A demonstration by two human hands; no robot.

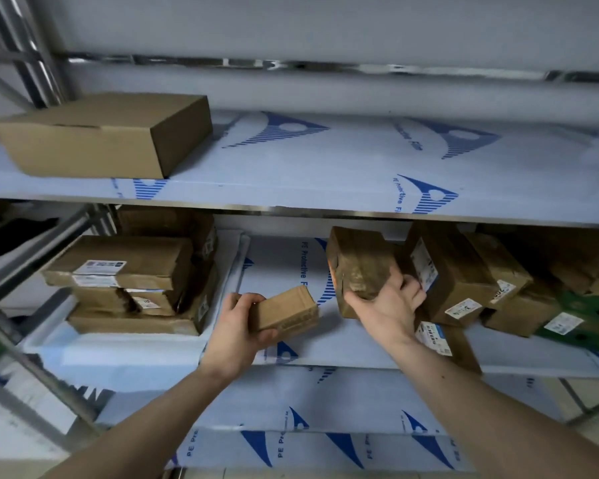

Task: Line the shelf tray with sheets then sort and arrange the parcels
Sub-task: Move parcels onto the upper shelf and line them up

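— Over the middle shelf (325, 354), what are the hands doing?

— From the head camera: the left hand (237, 331) grips a small brown parcel (287, 311) at its near end, fingers curled round it. The right hand (388, 302) holds a bigger taped parcel (358, 267) from below, tilted up off the shelf. Both seem lifted out of the loose heap on the right (464, 278), probably to be sorted.

— Sorted to where?

— Likely the neat stack on the left (128, 285), which sits in a white tray (125, 347). Bare sheet lies between stack and heap.

— Any writing?

— The lining sheets (325, 160) read "PE Protective" in blue with a fan-shaped logo. White labels on the parcels are too small to read. A plain carton (108, 133) sits on the upper shelf.
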